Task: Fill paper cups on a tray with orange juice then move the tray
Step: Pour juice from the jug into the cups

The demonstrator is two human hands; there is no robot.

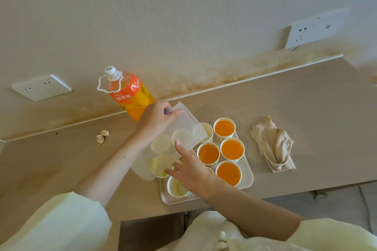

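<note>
"鲜果橙" on the orange juice bottle (130, 97) label.

Bright, even, soft lighting with a warm beige cast; direction of the source not determinable. Faint shadows with blurred edges on the counter (285, 104) around the tray (247, 169) and under the cloth (273, 146) to its right. Flat, saturated orange in the filled cups (224, 128) on the tray. Hazy, milky view through the jug (183, 124) over the tray's left end. Strong wide-angle bending: counter edge behind the tray curved, sockets (41, 87) far left and far right of the tray tilted outward. Pale sleeves (61, 226) below the tray washed out and soft. Slight smearing of fine detail throughout.
</note>
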